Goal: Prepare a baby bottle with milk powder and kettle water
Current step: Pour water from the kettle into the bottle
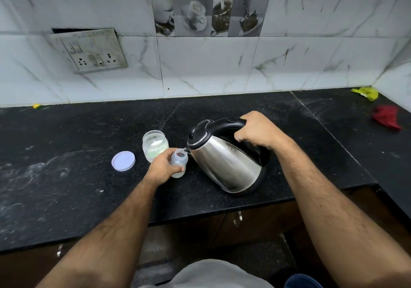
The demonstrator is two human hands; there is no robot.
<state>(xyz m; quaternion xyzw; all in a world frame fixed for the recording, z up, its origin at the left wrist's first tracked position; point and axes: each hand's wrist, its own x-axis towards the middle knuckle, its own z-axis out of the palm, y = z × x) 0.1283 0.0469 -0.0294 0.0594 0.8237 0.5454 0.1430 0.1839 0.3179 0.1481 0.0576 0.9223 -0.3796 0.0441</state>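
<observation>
Fig.: R hand (pixel 259 129), grip clenched on handle, tilts kettle (pixel 224 154) w/ spout over open baby bottle (pixel 179 162), which L hand (pixel 162 168) grips upright on worktop (pixel 66 154) to steady it; powder jar (pixel 155 145), lid (pixel 123 161) beside.

baby bottle (pixel 179 162) partly covered by left hand (pixel 161 167), kettle (pixel 224 158) logo unreadable, forearms cut by frame edge
</observation>
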